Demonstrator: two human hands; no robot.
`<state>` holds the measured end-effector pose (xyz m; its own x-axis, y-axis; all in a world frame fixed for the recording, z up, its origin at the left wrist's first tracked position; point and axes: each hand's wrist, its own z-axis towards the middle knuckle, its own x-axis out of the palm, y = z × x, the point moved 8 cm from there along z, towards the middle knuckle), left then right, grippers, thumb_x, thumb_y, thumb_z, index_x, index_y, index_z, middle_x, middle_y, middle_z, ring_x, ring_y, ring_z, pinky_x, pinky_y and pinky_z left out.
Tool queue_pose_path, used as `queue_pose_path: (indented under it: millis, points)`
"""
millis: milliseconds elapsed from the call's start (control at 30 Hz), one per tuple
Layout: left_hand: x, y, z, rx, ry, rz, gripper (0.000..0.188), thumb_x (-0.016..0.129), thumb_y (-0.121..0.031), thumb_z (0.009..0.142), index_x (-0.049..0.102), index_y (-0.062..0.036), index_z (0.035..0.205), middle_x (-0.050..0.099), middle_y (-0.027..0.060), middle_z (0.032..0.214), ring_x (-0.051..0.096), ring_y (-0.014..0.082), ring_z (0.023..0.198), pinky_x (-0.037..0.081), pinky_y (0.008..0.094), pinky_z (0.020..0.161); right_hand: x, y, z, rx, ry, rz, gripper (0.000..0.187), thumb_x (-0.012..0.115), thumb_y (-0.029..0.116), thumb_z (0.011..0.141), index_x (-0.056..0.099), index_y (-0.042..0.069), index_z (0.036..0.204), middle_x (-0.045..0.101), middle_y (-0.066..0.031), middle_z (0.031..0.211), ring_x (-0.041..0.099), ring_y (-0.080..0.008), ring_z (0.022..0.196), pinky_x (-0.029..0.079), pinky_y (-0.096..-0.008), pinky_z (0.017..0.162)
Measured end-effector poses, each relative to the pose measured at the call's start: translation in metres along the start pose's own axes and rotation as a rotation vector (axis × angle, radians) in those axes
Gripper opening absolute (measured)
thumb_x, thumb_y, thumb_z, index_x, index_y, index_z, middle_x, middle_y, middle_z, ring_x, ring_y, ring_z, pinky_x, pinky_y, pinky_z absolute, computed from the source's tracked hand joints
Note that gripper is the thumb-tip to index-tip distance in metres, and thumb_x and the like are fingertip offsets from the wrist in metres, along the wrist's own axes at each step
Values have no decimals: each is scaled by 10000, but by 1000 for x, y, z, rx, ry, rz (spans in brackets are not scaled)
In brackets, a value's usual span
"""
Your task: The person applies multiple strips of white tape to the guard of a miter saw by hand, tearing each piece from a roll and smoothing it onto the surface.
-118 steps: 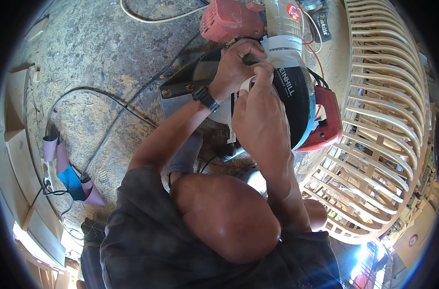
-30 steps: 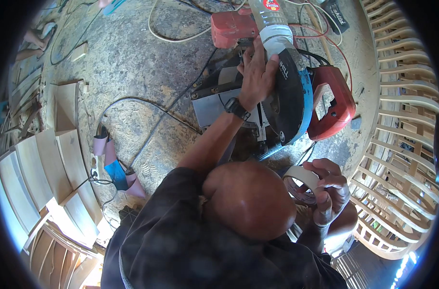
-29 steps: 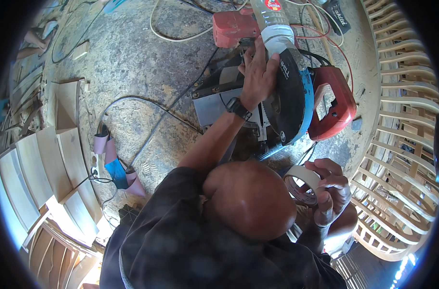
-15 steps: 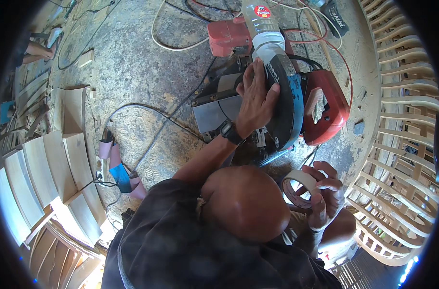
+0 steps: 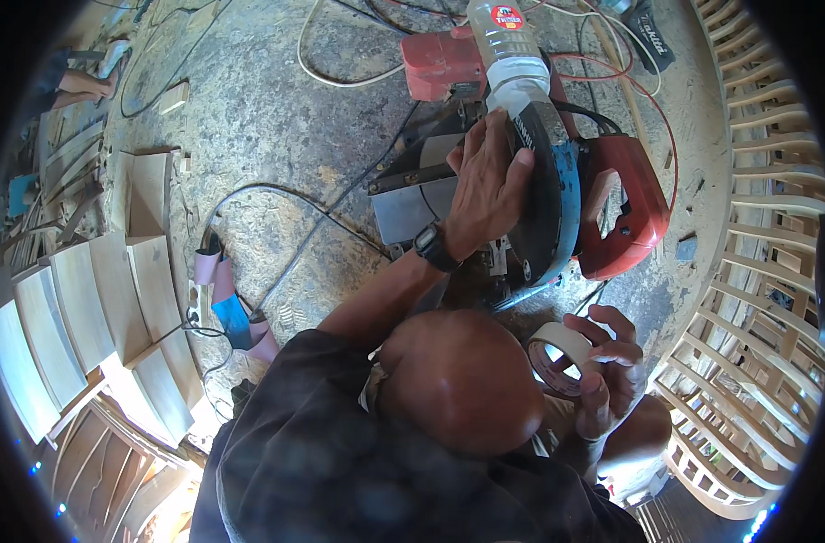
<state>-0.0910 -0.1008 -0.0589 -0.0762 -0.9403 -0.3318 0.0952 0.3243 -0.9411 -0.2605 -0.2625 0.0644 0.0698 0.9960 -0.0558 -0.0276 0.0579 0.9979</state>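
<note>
A miter saw with a red handle (image 5: 643, 213) and a black-and-blue blade guard (image 5: 546, 204) stands on the floor in front of me. A clear plastic bottle (image 5: 510, 41) is joined to the guard's far end by whitish tape (image 5: 521, 83) around its neck. My left hand (image 5: 486, 185), a watch (image 5: 430, 242) on its wrist, rests against the guard's left side, fingers stretched toward the taped joint. In my right hand (image 5: 619, 371), closer to me, a roll of masking tape (image 5: 560, 356) is held upright between fingers and thumb. Whether a strip hangs from it cannot be made out.
Cables and a red hose (image 5: 675, 167) wind across the dusty floor. Pale wooden panels (image 5: 82, 303) stand at the left, by a power strip (image 5: 195, 303). Slatted curved wooden frames (image 5: 774, 231) line the right. Another person's leg (image 5: 82, 86) shows at far left.
The surroundings and the saw sit slightly lower and further right in the picture. My left hand stays against the guard, and the tape roll remains in my right hand.
</note>
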Motion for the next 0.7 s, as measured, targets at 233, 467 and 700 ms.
queue_pose_path:
  millis: [233, 467, 700]
  points:
    - [14, 48, 17, -13, -19, -90, 595, 299, -348, 1045, 252, 56, 1479, 336, 326, 1490, 260, 456, 1420, 150, 556, 1144, 8, 3, 9, -17, -6, 13, 329, 694, 280, 920, 576, 6, 1059, 509, -271, 1281, 645, -383, 1093, 564, -443, 875]
    - [11, 82, 4, 1, 9, -51, 527, 398, -351, 1032, 406, -9, 1433, 372, 223, 1532, 323, 414, 1421, 200, 527, 1135, 30, -8, 10, 21, 99, 56, 282, 650, 190, 908, 582, 10, 1114, 466, -291, 1341, 610, -417, 1164, 568, -443, 876]
    - [-40, -8, -53, 158, 304, -223, 454, 591, -420, 953, 696, -29, 1159, 676, 132, 1193, 617, 297, 1129, 415, 392, 982, 55, -10, 28, 166, 120, -124, 356, 586, 71, 908, 541, 11, 1256, 374, -308, 1451, 525, -417, 1278, 555, -427, 904]
